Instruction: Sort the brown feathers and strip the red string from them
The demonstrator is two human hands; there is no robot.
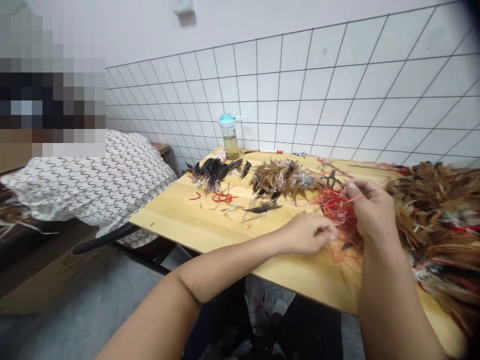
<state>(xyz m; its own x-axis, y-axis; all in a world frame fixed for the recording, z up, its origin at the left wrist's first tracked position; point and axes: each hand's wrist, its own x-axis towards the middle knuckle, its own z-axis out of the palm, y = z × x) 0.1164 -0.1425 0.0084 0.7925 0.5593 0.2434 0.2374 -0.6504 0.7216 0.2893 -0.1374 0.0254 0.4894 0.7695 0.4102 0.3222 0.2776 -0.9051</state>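
Observation:
My right hand (pixel 377 212) is above the table's right part, thumb and forefinger pinched on a red string (pixel 358 198). Lower and to its left, my left hand (pixel 307 233) has its fingers curled together; motion blurs the tips, and anything between them cannot be made out. A tangled heap of red strings (pixel 335 206) lies between and behind the hands, partly hidden by the right one. Just beyond the heap are small dark-handled scissors (pixel 331 180). Brown feather bundles (pixel 442 200), some with red string on them, spread along the right side, close to my right forearm.
On the wooden table (pixel 221 232) lie a brown-grey feather pile (pixel 281 180), black feathers (pixel 213 172) and a red-capped marker (pixel 270 151). A bottle (pixel 230 140) with a blue lid stands near the wire grid (pixel 296 95). A person in a patterned top (pixel 101 175) is at left.

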